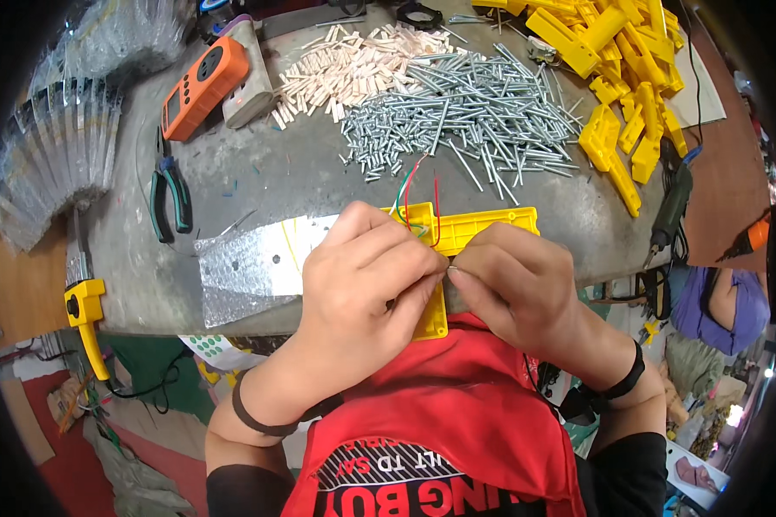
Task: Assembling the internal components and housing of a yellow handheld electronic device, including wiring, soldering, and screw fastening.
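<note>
two-handed at centre, pinching closed with left hand and right hand, unclear on what, over yellow casing stretching rightward, nearer the latter.

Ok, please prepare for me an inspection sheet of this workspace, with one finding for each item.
Surface: grey tabletop, marked and stained.
Job's things: yellow housing beneath the hands; thin red wire rising from it.
Clutter: loose metal screws, small pale sticks, heaped yellow parts, pliers, orange meter.
Hands: left hand and right hand, fingertips pinched close together over the housing; anything between them is too small to identify.
Cables: black cable at upper right; another by the yellow-handled tool, left.
Surroundings: purple item beyond the tabletop, right.
</note>
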The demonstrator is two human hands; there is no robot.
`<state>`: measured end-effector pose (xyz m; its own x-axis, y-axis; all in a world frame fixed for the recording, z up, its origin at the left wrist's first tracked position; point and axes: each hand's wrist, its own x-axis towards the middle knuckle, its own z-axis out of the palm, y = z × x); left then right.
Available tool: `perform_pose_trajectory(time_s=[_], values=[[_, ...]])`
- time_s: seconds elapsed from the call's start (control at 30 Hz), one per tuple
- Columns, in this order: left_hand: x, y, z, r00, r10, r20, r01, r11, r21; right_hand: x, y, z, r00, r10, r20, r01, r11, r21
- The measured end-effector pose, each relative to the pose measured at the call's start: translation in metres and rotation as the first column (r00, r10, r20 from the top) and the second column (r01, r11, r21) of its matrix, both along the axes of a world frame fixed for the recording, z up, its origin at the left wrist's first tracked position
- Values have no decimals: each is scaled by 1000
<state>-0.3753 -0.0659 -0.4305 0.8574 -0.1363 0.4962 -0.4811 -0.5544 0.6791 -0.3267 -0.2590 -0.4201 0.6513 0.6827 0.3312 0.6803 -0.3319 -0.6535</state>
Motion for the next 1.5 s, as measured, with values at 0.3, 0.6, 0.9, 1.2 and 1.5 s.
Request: perform_pose_trajectory(time_s=[0.3,0.6,0.9,1.2,1.5], values=[[4,3,-6,999,28,36,-28,1000,-6,3,0,9,359,-63,-931,107,994,-26],[-1,-5,2,1000,7,-14,-4,987,161,6,1,-20,987,54,-152,-36,992,118],[-32,44,-5,973,202,113,-232,834,500,91,-253,38,337,-933,-126,909,288,301],[-34,60,-32,917,398,-32,-248,631,735,104,-368,-27,163,-941,297,899,18,-438],[-21,37,4,926,351,140,-357,693,626,82,-347,74,240,-874,-422,969,189,160]])
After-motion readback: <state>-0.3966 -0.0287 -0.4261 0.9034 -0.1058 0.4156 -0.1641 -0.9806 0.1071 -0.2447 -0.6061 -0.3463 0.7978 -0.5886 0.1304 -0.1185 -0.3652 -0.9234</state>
